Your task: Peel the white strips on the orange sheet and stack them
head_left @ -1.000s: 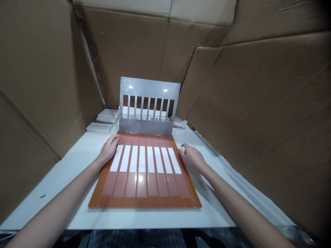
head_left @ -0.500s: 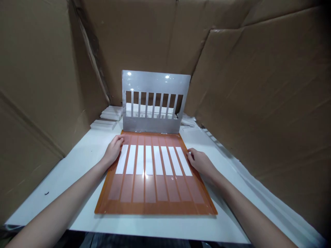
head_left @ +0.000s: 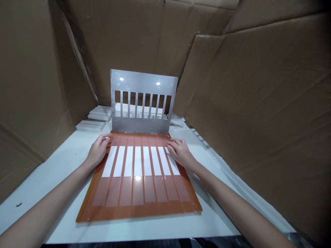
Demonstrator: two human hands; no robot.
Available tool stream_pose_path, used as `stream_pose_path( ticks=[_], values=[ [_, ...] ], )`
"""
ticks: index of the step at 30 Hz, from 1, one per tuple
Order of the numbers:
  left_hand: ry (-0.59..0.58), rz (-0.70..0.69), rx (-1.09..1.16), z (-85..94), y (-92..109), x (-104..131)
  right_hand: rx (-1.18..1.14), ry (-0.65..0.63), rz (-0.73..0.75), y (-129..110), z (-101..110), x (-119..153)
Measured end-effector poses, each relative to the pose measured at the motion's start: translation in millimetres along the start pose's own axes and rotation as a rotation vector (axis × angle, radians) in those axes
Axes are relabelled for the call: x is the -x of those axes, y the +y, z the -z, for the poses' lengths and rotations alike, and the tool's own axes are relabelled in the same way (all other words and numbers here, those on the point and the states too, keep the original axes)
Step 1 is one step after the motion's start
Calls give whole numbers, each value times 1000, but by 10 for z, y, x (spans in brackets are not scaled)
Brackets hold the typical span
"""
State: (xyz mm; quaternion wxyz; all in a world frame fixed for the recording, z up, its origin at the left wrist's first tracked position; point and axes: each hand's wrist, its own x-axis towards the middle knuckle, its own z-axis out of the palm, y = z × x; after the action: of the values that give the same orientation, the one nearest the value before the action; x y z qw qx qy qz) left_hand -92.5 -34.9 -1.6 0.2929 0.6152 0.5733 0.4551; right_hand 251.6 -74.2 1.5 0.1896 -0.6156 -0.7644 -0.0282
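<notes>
An orange board (head_left: 116, 213) lies on the white table, with several strips side by side on it. The strips' middle parts are bright white (head_left: 138, 162); their ends look pinkish. At the board's far edge a grey metal plate (head_left: 141, 124) with several upright slots stands raised. My left hand (head_left: 97, 151) is closed at the board's upper left edge, index finger and thumb against the rim. With fingers stretched out, my right hand (head_left: 180, 151) lies over the upper right side, covering part of the rightmost white strip. Whether its fingertips press down I cannot tell.
Stacks of white strips (head_left: 90, 125) sit at the back left of the table. White pieces (head_left: 178, 120) lie behind the plate at the right. Brown cardboard walls (head_left: 248, 103) enclose the table. A small dark scrap (head_left: 19, 204) lies at the left.
My right hand has moved from the board's right edge inward and farther up, onto the board. The view has swung right, so the board appears farther left. My left hand stays at its edge.
</notes>
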Motion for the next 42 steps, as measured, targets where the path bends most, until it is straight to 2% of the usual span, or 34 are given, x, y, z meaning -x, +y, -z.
stream_pose_path(
  ticks=[12, 20, 30, 39, 42],
  values=[
    [-4, 12, -70, 15, 63, 28, -32, -105, -96, 16, -45, 51],
    [-13, 28, -51, 1, 42, 33, -60, -117, -103, 16, -70, 40],
    [-23, 2, -65, 11, 43, 30, -120, -5, -60, 4, -60, 64],
    [4, 22, -38, 23, -48, 7, -124, 46, -41, -1, 34, 89],
    [-30, -40, -90, 20, -112, -14, -133, 68, -37, 2, 44, 99]
  ],
)
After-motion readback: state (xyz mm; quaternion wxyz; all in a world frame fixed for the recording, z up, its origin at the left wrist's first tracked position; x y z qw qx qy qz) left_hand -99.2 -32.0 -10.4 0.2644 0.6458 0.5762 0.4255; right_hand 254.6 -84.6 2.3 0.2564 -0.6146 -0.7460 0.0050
